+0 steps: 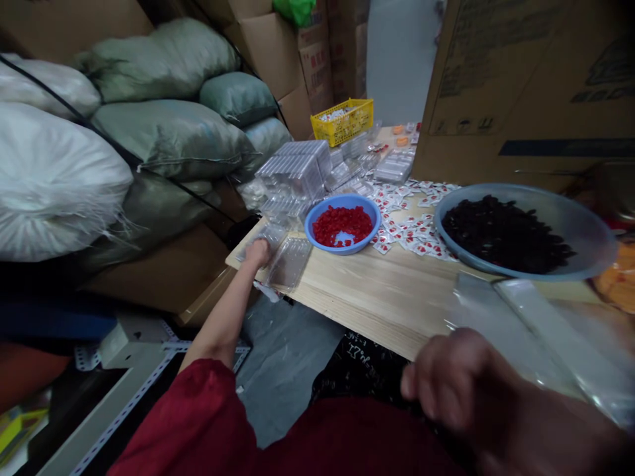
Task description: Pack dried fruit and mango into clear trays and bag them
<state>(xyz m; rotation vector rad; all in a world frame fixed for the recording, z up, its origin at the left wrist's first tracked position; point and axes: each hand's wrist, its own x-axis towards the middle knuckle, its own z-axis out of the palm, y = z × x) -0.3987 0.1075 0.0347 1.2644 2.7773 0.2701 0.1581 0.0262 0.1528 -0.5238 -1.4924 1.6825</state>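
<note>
My left hand (258,252) is stretched to the table's left end, its fingers curled down on a clear plastic tray (269,235); what it grips is too small to make out. Beside it lies another clear tray (290,263). My right hand (454,373) is blurred and close to the camera at the lower right, fingers curled, above the table's front edge near flat clear plastic bags (486,324). Whether it holds anything is hidden. Between the hands, further back, a blue bowl (342,250) holds small red pieces (347,223).
A larger bowl (585,254) of dark pieces stands at the right. Small printed packets (414,228) lie scattered behind. Stacked clear trays (297,165), a yellow basket (343,125) and a large carton (526,92) stand further back. Sacks (173,135) are piled left.
</note>
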